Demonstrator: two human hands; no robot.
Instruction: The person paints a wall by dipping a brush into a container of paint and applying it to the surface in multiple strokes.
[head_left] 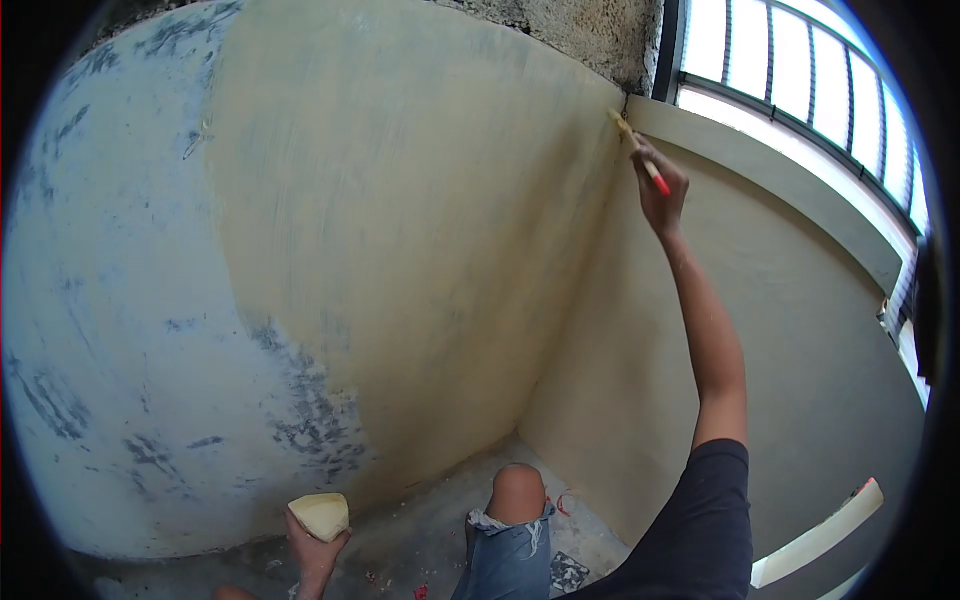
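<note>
My right hand (662, 205) is stretched far up, fingers closed around the handle of a paintbrush (627, 131) with a red handle end. Its bristles meet the cream-painted wall (430, 210) high in the corner, just below the rough concrete. Low at the left, my left hand (314, 556) grips a small container of cream paint (321, 517), its top facing me. Left of the cream area, the wall is pale blue-white with dark scuffed patches (315, 420).
A barred window (800, 75) with a ledge (770, 180) is at upper right. My knee (518, 495) is bent over the grey floor (450, 470), which has red scraps on it. A pale curved strip (820, 535) is at lower right.
</note>
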